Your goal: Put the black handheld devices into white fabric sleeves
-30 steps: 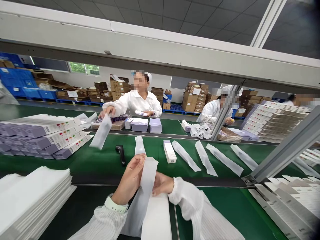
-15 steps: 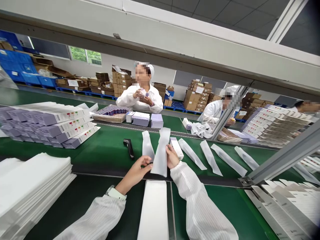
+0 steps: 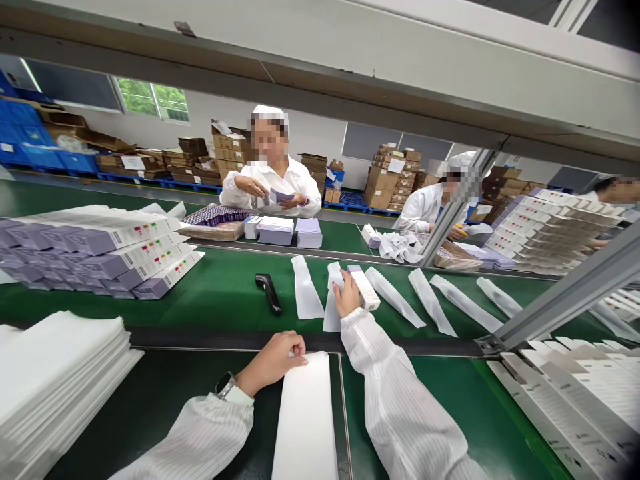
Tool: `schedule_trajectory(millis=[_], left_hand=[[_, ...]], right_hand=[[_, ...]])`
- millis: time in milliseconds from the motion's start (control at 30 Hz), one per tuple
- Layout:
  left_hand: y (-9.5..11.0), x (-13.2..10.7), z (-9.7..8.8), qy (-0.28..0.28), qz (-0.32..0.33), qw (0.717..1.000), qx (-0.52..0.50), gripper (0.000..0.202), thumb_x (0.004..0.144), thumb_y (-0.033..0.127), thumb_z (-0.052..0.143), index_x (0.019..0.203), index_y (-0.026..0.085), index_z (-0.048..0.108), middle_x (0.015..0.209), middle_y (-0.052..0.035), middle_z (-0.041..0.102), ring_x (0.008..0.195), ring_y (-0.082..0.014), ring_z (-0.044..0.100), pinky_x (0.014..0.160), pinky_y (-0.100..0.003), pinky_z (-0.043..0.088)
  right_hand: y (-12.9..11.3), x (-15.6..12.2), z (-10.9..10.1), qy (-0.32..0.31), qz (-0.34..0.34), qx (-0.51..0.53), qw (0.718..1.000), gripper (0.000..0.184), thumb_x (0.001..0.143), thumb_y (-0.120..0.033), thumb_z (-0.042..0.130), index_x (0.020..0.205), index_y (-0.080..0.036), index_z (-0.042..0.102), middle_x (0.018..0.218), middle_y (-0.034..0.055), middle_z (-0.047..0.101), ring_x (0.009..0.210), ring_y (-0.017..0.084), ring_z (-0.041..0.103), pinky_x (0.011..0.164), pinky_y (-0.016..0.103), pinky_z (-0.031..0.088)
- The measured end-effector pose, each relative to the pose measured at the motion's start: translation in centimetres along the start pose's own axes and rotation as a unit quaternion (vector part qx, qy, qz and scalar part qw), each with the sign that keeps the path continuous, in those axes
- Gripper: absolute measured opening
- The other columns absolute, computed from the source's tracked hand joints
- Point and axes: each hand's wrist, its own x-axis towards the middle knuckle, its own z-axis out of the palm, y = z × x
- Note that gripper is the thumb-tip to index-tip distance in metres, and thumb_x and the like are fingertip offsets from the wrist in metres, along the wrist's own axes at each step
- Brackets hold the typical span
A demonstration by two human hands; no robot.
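Note:
My left hand [image 3: 278, 358] is closed at the top edge of a stack of white pouches [image 3: 306, 420], thumb and fingers pinching at its corner. On the green belt, my right hand [image 3: 347, 295] lies over a translucent white pouch [image 3: 332, 313], its fingers stretched out and partly covering it. Just right of those fingers is a small white and lilac box [image 3: 364, 288]. Another flat pouch [image 3: 307, 290] lies to the left, and beyond it a black handheld device [image 3: 269, 293].
More pouches [image 3: 395, 299] lie in a row to the right. Stacked lilac and white boxes [image 3: 100, 250] stand at left, above a pile of white sheets [image 3: 60, 373]. Open cartons [image 3: 565, 400] fill the lower right. A metal post [image 3: 545, 303] slants across; a co-worker [image 3: 273, 180] sits opposite.
My right hand has put the pouch down on the belt beside the box. My left hand has left that pouch and moved down to the top of the white stack.

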Motion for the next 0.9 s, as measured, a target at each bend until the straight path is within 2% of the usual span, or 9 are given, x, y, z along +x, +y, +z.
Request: schedule_trajectory(millis=[133, 267, 367, 467, 600, 667, 733, 867, 900], left_hand=[[0.2, 0.0, 0.2, 0.002, 0.012, 1.000, 0.013, 0.015, 0.069, 0.030, 0.053, 0.061, 0.018, 0.055, 0.066, 0.0001, 0.051, 0.061, -0.0139, 0.046, 0.055, -0.022, 0.031], [0.7, 0.0, 0.3, 0.005, 0.045, 0.997, 0.057, 0.012, 0.074, 0.025, 0.050, 0.065, 0.019, 0.056, 0.065, 0.0009, 0.054, 0.067, -0.0151, 0.046, 0.059, -0.023, 0.030], [0.9, -0.1, 0.4, 0.003, 0.080, 0.989, 0.121, 0.011, 0.076, 0.023, 0.049, 0.067, 0.019, 0.053, 0.064, 0.0011, 0.053, 0.068, -0.0150, 0.046, 0.061, -0.024, 0.030], [1.1, -0.3, 0.5, 0.025, 0.117, 0.975, 0.188, 0.010, 0.074, 0.024, 0.053, 0.066, 0.018, 0.050, 0.073, -0.0003, 0.052, 0.073, -0.0160, 0.043, 0.065, -0.026, 0.028], [1.2, -0.6, 0.5, 0.042, 0.140, 0.949, 0.280, 0.012, 0.075, 0.025, 0.053, 0.066, 0.017, 0.049, 0.075, -0.0013, 0.050, 0.075, -0.0172, 0.040, 0.065, -0.028, 0.026], [1.3, -0.7, 0.5, 0.034, 0.146, 0.941, 0.303, 0.013, 0.078, 0.025, 0.050, 0.067, 0.017, 0.050, 0.070, -0.0011, 0.050, 0.074, -0.0168, 0.039, 0.065, -0.029, 0.026], [1.3, -0.8, 0.6, 0.034, 0.150, 0.937, 0.314, 0.014, 0.080, 0.023, 0.046, 0.068, 0.017, 0.051, 0.068, -0.0009, 0.050, 0.075, -0.0166, 0.039, 0.066, -0.028, 0.027], [1.7, -0.8, 0.8, 0.035, 0.144, 0.928, 0.342, 0.015, 0.081, 0.020, 0.046, 0.067, 0.016, 0.050, 0.066, 0.0001, 0.051, 0.076, -0.0161, 0.039, 0.066, -0.028, 0.028], [1.8, -0.8, 0.8, 0.035, 0.144, 0.924, 0.352, 0.015, 0.080, 0.020, 0.047, 0.066, 0.016, 0.050, 0.065, 0.0002, 0.051, 0.075, -0.0162, 0.039, 0.066, -0.027, 0.028]], right_hand=[[-1.8, 0.1, -0.1, -0.020, -0.048, 0.049, 0.997, 0.037, 0.079, -0.029, 0.034, 0.114, -0.014, 0.037, 0.104, 0.0102, 0.048, 0.100, 0.019, 0.042, 0.085, 0.033, 0.033], [-4.7, -0.3, 1.3, -0.155, -0.104, 0.100, 0.977, 0.029, 0.081, -0.033, 0.033, 0.105, -0.019, 0.043, 0.083, 0.0028, 0.054, 0.078, 0.013, 0.051, 0.074, 0.026, 0.039], [-6.6, -0.9, 3.7, -0.232, -0.127, 0.075, 0.961, 0.035, 0.077, -0.044, 0.039, 0.104, -0.023, 0.045, 0.085, 0.0034, 0.053, 0.078, 0.015, 0.051, 0.073, 0.029, 0.040], [-7.5, -0.9, 6.3, -0.250, -0.060, 0.036, 0.966, 0.049, 0.064, -0.053, 0.053, 0.105, -0.026, 0.046, 0.090, 0.0055, 0.051, 0.089, 0.023, 0.048, 0.076, 0.039, 0.037], [-6.3, 0.3, 7.5, -0.251, 0.093, 0.141, 0.953, 0.049, 0.058, -0.030, 0.065, 0.104, -0.021, 0.048, 0.089, 0.0057, 0.052, 0.090, 0.025, 0.049, 0.081, 0.041, 0.033], [-5.2, 0.7, 6.6, -0.256, 0.135, 0.187, 0.939, 0.043, 0.065, -0.026, 0.058, 0.105, -0.015, 0.046, 0.082, 0.0054, 0.054, 0.083, 0.022, 0.053, 0.077, 0.036, 0.038], [-4.0, 0.4, 4.7, -0.267, 0.175, 0.273, 0.907, 0.045, 0.070, -0.028, 0.053, 0.111, -0.014, 0.040, 0.077, 0.0043, 0.054, 0.078, 0.019, 0.055, 0.071, 0.033, 0.043], [-2.6, -1.3, -0.8, -0.295, 0.215, 0.490, 0.792, 0.072, 0.061, -0.027, 0.063, 0.120, -0.028, 0.021, 0.082, 0.0003, 0.054, 0.078, 0.019, 0.057, 0.064, 0.035, 0.047], [-2.6, -1.8, -2.1, -0.298, 0.211, 0.518, 0.773, 0.078, 0.058, -0.025, 0.066, 0.119, -0.033, 0.018, 0.083, -0.0006, 0.054, 0.077, 0.019, 0.057, 0.063, 0.036, 0.047]])
